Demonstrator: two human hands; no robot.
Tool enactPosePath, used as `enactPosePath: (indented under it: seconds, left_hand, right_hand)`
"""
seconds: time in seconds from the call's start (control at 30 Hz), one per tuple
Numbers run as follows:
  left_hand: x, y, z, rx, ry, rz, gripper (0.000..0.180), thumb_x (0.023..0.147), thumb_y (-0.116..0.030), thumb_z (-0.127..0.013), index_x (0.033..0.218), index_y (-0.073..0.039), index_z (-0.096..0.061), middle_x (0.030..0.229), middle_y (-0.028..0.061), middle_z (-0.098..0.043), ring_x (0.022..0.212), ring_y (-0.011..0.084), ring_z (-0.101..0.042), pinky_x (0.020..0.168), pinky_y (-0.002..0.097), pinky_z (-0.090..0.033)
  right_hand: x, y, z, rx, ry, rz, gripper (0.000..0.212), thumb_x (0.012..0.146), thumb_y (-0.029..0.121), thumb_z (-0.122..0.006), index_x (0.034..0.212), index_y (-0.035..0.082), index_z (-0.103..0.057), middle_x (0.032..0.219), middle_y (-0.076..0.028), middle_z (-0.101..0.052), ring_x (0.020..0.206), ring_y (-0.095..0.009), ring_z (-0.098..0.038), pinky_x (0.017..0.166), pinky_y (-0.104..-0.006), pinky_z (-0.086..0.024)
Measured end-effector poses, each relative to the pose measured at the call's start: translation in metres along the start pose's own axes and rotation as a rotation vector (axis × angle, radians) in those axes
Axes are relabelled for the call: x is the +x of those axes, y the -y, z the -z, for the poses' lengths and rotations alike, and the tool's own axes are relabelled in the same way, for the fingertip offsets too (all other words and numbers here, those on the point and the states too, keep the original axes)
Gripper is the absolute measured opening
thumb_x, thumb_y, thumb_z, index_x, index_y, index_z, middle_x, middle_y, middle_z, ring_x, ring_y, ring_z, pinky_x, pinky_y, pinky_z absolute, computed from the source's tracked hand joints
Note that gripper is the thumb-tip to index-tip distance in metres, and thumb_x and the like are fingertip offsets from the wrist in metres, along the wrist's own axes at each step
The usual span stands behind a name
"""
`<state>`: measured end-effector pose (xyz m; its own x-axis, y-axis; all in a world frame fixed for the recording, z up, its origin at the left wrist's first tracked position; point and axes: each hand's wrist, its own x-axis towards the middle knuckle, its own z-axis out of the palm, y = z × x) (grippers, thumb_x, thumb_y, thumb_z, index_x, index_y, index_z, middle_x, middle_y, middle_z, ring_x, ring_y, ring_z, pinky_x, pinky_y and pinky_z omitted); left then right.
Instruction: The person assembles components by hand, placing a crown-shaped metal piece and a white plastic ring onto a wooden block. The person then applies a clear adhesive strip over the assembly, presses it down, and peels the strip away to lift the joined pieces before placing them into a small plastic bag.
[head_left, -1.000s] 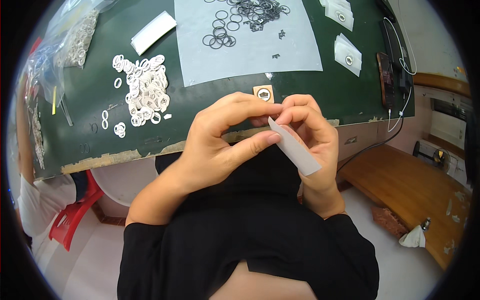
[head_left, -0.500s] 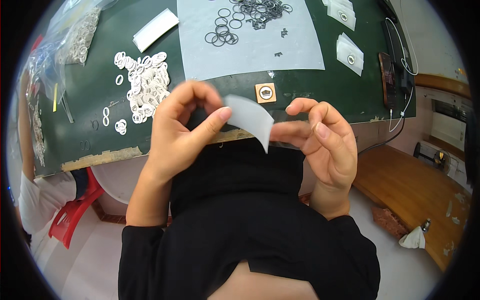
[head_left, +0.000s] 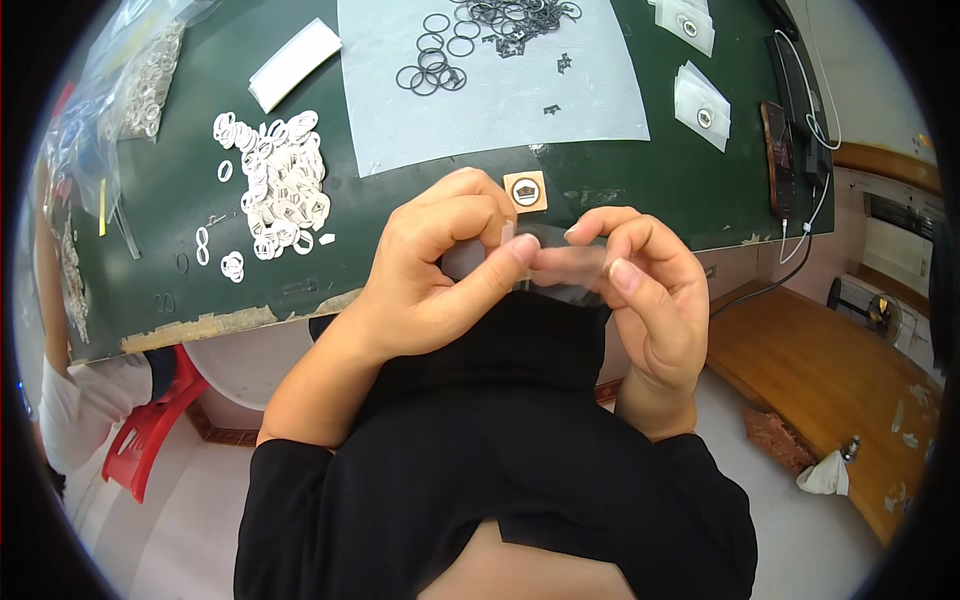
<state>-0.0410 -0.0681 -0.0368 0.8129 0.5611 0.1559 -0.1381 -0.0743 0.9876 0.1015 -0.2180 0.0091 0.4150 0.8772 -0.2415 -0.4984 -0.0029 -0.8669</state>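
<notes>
Above my lap at the table's near edge, both hands are raised close together. My left hand (head_left: 440,265) pinches with thumb and forefinger; a translucent whitish sheet (head_left: 464,260) shows in the gap between its thumb and curled fingers. Between the two hands spans a clear film (head_left: 568,284), blurred in part. Its right end is between the thumb and fingers of my right hand (head_left: 660,290), and its left end meets my left thumb tip. Just beyond my left fingertips, a small wooden block (head_left: 525,191) bears a round black-and-white emblem.
Left on the green table (head_left: 400,150) lies a pile of white oval rings (head_left: 285,185), with a stack of white slips (head_left: 295,64) behind. Black rings (head_left: 430,75) and small black pieces cover a pale sheet (head_left: 590,110). Clear packets (head_left: 702,115) and a phone (head_left: 778,160) are at right.
My left hand has moved right, up to the clear film at my right hand. The whitish sheet, earlier curving out from my left fingers, is now mostly hidden inside that hand.
</notes>
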Motion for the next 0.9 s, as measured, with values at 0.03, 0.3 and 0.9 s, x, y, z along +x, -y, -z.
enactPosePath:
  seconds: [0.03,0.3,0.9]
  left_hand:
    - [0.0,-0.001,-0.001,-0.003,0.005,0.005,0.027,0.085,-0.002,-0.075,0.069,-0.004,-0.053,0.08,0.0083,-0.058,0.075,0.0178,-0.056,0.065,0.0296,-0.043]
    - [0.012,0.005,-0.012,0.679,-0.193,-0.099,0.024,0.08,0.0,-0.075,0.07,-0.004,-0.054,0.09,0.009,-0.054,0.081,0.0269,-0.051,0.071,0.0375,-0.043]
    - [0.014,0.007,-0.008,0.735,-0.164,-0.056,0.023,0.081,0.0,-0.076,0.074,-0.001,-0.054,0.093,0.0092,-0.056,0.083,0.0249,-0.053,0.069,0.0342,-0.043]
  right_hand:
    - [0.003,-0.001,0.002,0.002,-0.007,-0.002,0.009,0.1,0.007,-0.06,0.096,0.001,-0.055,0.114,-0.012,-0.061,0.112,-0.03,-0.07,0.099,-0.0394,-0.053]
    - [0.049,-0.02,0.01,-0.712,-0.302,0.048,0.017,0.089,0.007,-0.078,0.086,0.0,-0.063,0.08,-0.001,-0.056,0.064,-0.005,-0.048,0.055,-0.0222,-0.043]
    - [0.054,-0.023,0.008,-0.858,-0.319,0.05,0.017,0.088,0.009,-0.077,0.082,0.0,-0.064,0.077,-0.004,-0.057,0.057,-0.008,-0.051,0.054,-0.0244,-0.044]
